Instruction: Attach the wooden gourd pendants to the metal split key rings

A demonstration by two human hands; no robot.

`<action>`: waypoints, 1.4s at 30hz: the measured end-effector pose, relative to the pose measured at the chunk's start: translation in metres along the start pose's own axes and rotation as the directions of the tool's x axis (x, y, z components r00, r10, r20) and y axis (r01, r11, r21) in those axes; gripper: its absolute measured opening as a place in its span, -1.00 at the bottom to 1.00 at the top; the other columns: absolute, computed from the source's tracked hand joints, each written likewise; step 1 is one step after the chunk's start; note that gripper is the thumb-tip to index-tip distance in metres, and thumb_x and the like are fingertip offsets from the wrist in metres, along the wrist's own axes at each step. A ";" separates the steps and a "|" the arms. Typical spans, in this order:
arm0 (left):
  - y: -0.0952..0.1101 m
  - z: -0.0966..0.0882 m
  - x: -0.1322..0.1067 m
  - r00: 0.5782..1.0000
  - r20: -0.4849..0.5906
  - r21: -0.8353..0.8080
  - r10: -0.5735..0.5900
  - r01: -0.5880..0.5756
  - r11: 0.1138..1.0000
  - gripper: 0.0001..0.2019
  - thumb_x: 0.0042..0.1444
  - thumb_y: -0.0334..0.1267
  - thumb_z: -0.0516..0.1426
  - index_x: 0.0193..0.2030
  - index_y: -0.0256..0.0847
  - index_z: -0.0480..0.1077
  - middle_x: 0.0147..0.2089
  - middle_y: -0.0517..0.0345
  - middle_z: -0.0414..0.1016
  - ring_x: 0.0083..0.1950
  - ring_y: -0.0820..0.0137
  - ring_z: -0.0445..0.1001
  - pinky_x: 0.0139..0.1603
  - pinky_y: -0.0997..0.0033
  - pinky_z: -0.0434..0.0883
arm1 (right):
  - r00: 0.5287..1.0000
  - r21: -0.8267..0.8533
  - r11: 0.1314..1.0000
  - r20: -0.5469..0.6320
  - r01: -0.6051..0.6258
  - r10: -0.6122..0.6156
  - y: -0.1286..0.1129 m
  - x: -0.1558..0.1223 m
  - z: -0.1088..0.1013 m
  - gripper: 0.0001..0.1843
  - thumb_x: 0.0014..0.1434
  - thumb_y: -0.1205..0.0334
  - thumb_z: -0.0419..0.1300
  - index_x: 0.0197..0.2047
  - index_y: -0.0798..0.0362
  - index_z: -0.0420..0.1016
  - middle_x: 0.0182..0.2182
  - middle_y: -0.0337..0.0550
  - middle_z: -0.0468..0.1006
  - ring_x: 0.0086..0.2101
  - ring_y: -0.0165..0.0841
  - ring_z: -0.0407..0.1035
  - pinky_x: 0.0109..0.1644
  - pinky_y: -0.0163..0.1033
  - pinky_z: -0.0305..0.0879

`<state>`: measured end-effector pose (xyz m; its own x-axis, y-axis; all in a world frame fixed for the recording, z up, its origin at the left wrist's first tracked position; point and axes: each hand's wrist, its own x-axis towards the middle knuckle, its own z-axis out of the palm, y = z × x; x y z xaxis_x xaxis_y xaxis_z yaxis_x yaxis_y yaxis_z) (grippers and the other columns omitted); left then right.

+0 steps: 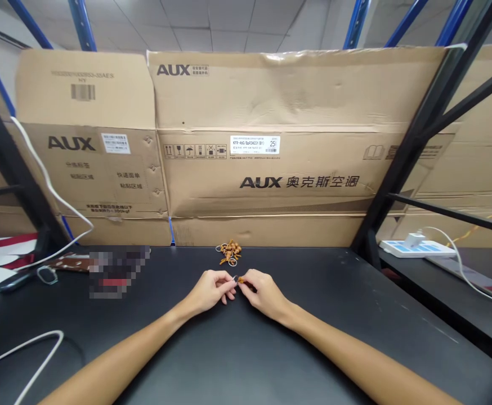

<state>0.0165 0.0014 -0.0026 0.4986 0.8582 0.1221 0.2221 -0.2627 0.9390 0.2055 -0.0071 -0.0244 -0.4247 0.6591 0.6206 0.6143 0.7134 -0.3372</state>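
Note:
My left hand and my right hand meet above the black tabletop, just in front of my body's centre line. Between the left thumb and fingers is a small metal split ring. My right fingertips pinch a small orange-brown charm against that ring. The fingers hide most of both pieces. Farther away, near the table's back edge, lies a small heap of similar orange-brown charms with metal rings, which neither hand touches.
Large AUX cardboard boxes stand behind the table's back edge, between blue and black shelf uprights. A white power strip sits on a lower surface to the right. White cables run along both sides, and a pixelated patch covers something at the left.

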 end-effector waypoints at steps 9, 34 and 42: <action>0.004 0.001 -0.003 0.999 -0.012 0.036 0.052 -0.052 0.998 -0.67 0.13 -0.03 0.12 -0.37 -0.33 0.42 -0.46 0.09 0.50 -0.57 0.50 0.40 -0.53 0.53 0.36 | 0.999 -0.187 0.982 0.039 0.038 -0.031 -0.008 -0.003 0.002 -0.90 0.19 0.31 0.08 -0.24 0.07 0.42 -0.38 -0.11 0.46 -0.37 -0.30 0.31 -0.26 -0.22 0.25; 0.007 -0.001 -0.004 0.995 -0.009 0.132 0.104 -0.102 0.986 -0.72 0.15 -0.08 0.09 -0.26 -0.27 0.46 -0.39 0.20 0.43 -0.58 0.57 0.26 -0.53 0.56 0.28 | 0.956 0.440 0.849 0.126 -0.292 0.264 -0.002 0.007 -0.010 -0.83 0.21 0.18 0.12 -0.36 0.07 0.43 -0.46 -0.23 0.49 -0.52 -0.45 0.39 -0.45 -0.36 0.28; 0.006 0.000 -0.003 0.991 -0.024 0.268 0.131 -0.120 0.956 -0.75 0.15 -0.12 0.09 -0.33 -0.25 0.48 -0.26 0.11 0.48 -0.46 0.50 0.36 -0.46 0.54 0.30 | 0.996 0.117 0.990 -0.042 -0.073 0.078 -0.006 0.003 -0.007 -0.89 0.17 0.35 0.10 -0.39 0.04 0.36 -0.41 -0.18 0.46 -0.35 -0.34 0.34 -0.24 -0.24 0.27</action>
<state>0.0165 -0.0023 0.0027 0.5028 0.8268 0.2521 0.3769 -0.4722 0.7968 0.2052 -0.0112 -0.0152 -0.3473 0.7022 0.6216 0.5611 0.6867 -0.4622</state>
